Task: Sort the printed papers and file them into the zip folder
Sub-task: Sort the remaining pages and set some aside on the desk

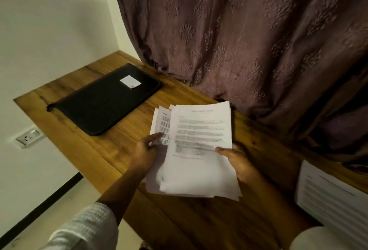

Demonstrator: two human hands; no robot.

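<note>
A person's left hand (145,150) and right hand (237,162) each keep a grip on a fanned stack of printed papers (199,150) above the tabletop (111,150), apparently to thumb through sheets for sorting. The pages' long axis points toward 12 o'clock, headings farthest away. The black zip folder (103,100) lies closed at 10 o'clock.

Setting: room in a home, used as a study corner | Evidence: heavy patterned curtain (249,36) fills upper right of frame | wooden desk (111,156) set against plain cream wall (49,20), centre | wall socket (29,137) at left edge | printed papers (199,150) and black zip folder (105,100) on desk.
</note>
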